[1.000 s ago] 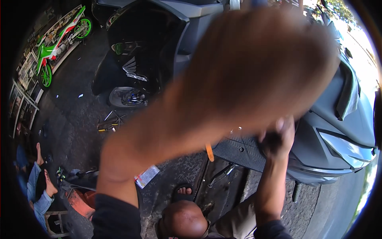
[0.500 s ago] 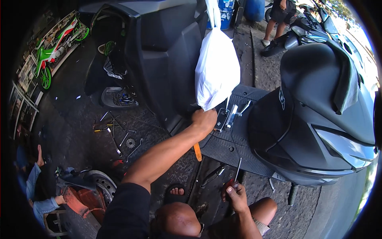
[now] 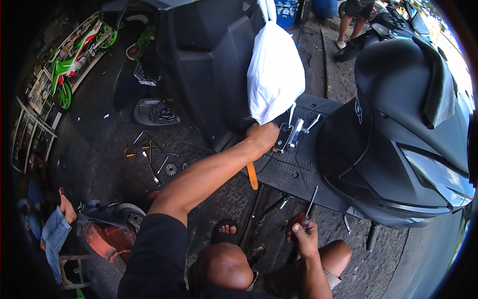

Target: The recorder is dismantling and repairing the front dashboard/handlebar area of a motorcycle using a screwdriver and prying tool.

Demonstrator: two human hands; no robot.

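My right hand (image 3: 305, 237) is closed around the dark red handle of a screwdriver (image 3: 312, 200), its metal shaft pointing up and away. My left arm reaches across to the scooter's footboard (image 3: 294, 177). There my left hand (image 3: 263, 135) is curled just under a hanging white plastic bag (image 3: 277, 72), beside the dark front panel (image 3: 211, 65). Most of its fingers are hidden, and what they grip cannot be made out. Right of that hand, a black phone-like block (image 3: 283, 138) and a shiny metal piece (image 3: 296, 133) lie on the footboard. An orange handle (image 3: 252, 175) sticks out below my left forearm.
The scooter's black seat (image 3: 393, 79) rises at the right. Wrenches (image 3: 150, 169) and a toothed sprocket (image 3: 171, 170) lie on the dark floor at left. A green-and-red motorbike (image 3: 69, 67) stands far left. Another person's bare foot (image 3: 66, 205) shows at the left edge; someone's legs (image 3: 351, 25) stand at the back.
The whole view has shifted slightly, moving most of the scene rightward. My left hand stays at the footboard under the bag, and my right hand still holds the screwdriver.
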